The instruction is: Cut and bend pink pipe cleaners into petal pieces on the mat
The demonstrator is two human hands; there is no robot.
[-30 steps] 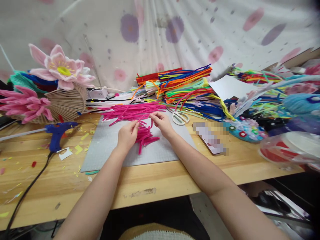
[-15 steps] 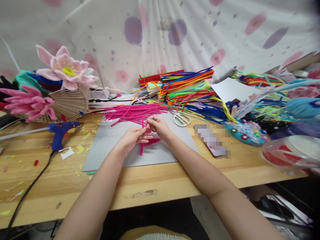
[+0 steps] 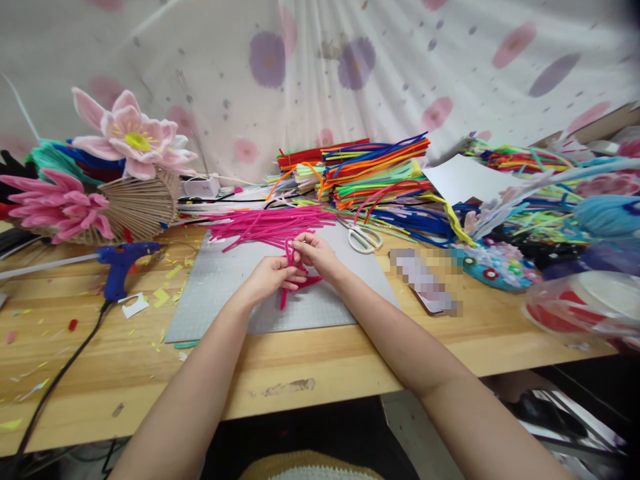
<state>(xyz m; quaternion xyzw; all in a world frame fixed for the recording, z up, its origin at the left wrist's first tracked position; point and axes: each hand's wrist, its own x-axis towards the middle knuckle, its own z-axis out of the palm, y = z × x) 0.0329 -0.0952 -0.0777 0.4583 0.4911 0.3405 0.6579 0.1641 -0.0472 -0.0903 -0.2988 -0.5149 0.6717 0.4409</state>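
Observation:
Over the grey cutting mat (image 3: 200, 300), my left hand (image 3: 273, 275) is closed on a magenta pipe cleaner (image 3: 283, 300) whose lower end sticks out below the fingers. My right hand (image 3: 315, 253) pinches the same pipe cleaner higher up, where it bends into a narrow loop above the fingertips. The two hands almost touch. Another magenta piece (image 3: 313, 280) lies on the mat just behind and below the fingers. Beyond the hands, a pile of magenta pipe cleaners (image 3: 260, 223) spreads across the mat's far edge.
White-handled scissors (image 3: 365, 240) lie right of the pile. A blue glue gun (image 3: 117, 267) with its cord rests at left, near fuzzy pink flowers (image 3: 135, 137). Bundles of coloured pipe cleaners (image 3: 375, 173) are stacked at the back. A plastic-wrapped tub (image 3: 590, 303) stands at right.
The fingers have shifted slightly around the pipe cleaner, and its upper part now shows as a narrower loop. The things on the table stay where they were.

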